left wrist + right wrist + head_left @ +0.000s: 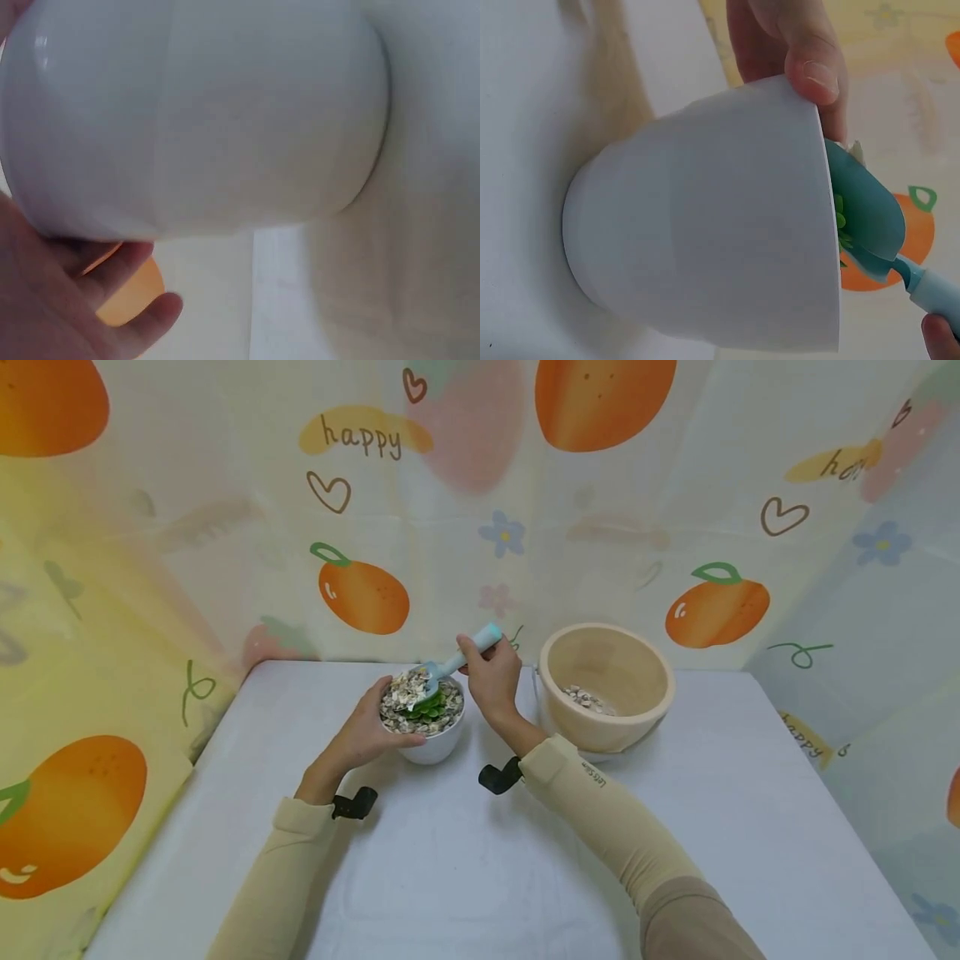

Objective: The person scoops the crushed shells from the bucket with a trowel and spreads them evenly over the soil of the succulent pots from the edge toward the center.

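Observation:
A white flowerpot (435,750) stands upright on the table, holding pale gravel (447,718) and a green succulent (427,710). My left hand (362,732) grips the pot's left side, its thumb across the front near the rim. My right hand (492,681) holds the handle of a small light-blue trowel (457,662). In the right wrist view, the trowel's scoop (870,202) reaches over the rim beside the green leaves. More pale gravel lies around the scoop, on the left of the plant. The left wrist view is mostly filled by the pot's wall (202,120).
Right of my right hand stands a large beige pot (577,717) with some gravel (587,700) at its bottom. A white cloth covers the table (435,877). Printed fabric (450,543) hangs behind and at both sides, close to the table's back edge.

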`<control>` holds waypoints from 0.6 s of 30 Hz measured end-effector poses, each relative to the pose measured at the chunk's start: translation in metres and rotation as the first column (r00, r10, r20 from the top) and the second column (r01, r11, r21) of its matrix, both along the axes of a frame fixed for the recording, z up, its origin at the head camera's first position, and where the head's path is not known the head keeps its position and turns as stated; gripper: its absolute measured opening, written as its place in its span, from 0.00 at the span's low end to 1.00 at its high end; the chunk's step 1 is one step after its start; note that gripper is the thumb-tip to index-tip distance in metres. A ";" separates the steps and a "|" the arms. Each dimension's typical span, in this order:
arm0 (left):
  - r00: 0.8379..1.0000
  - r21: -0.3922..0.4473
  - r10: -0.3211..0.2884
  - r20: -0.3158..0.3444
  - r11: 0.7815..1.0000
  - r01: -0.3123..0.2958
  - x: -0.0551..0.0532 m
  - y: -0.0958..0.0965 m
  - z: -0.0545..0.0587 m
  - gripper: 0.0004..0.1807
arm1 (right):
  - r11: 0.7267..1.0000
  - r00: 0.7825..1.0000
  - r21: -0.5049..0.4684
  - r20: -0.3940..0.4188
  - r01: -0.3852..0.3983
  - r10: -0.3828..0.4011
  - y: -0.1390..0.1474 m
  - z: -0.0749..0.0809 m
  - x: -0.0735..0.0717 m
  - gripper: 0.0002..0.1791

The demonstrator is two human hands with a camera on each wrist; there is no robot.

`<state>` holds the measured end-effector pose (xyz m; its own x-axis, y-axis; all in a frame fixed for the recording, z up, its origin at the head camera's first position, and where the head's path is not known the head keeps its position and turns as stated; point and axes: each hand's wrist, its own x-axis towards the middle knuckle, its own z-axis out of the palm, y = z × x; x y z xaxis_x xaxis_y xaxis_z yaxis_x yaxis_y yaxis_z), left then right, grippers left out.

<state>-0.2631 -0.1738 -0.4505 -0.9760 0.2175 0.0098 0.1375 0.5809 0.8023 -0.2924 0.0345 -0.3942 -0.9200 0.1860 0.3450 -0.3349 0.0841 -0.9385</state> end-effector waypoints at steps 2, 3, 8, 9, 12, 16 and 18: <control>1.000 -0.013 0.026 -0.001 1.000 -0.026 0.003 0.002 -0.001 0.68 | 1.000 1.000 -0.008 0.006 -0.002 0.002 -0.001 0.000 0.000 0.15; 0.999 -0.023 0.034 -0.002 0.999 -0.034 0.004 0.003 -0.001 0.68 | 1.000 1.000 -0.014 0.009 -0.003 0.004 -0.002 0.000 0.000 0.15; 1.000 -0.063 0.017 -0.017 0.998 -0.018 0.003 0.002 0.002 0.68 | 1.000 1.000 -0.022 0.022 -0.017 0.018 -0.001 0.004 0.002 0.15; 1.000 -0.067 0.003 -0.018 0.998 -0.004 0.002 0.000 0.002 0.67 | 1.000 0.999 -0.021 0.023 -0.022 0.023 -0.001 0.008 0.005 0.15; 0.999 -0.057 -0.047 -0.014 0.997 0.046 -0.002 -0.006 0.003 0.66 | 0.999 0.999 -0.021 0.020 -0.040 0.040 0.000 0.019 0.015 0.13; 0.997 -0.017 -0.081 0.006 0.997 0.081 -0.006 -0.009 0.001 0.65 | 0.998 0.998 -0.022 0.011 -0.055 0.056 0.001 0.029 0.026 0.12; 0.997 0.004 -0.074 0.013 0.997 0.074 -0.008 -0.008 -0.002 0.65 | 0.998 0.998 -0.017 0.006 -0.063 0.063 0.002 0.030 0.027 0.12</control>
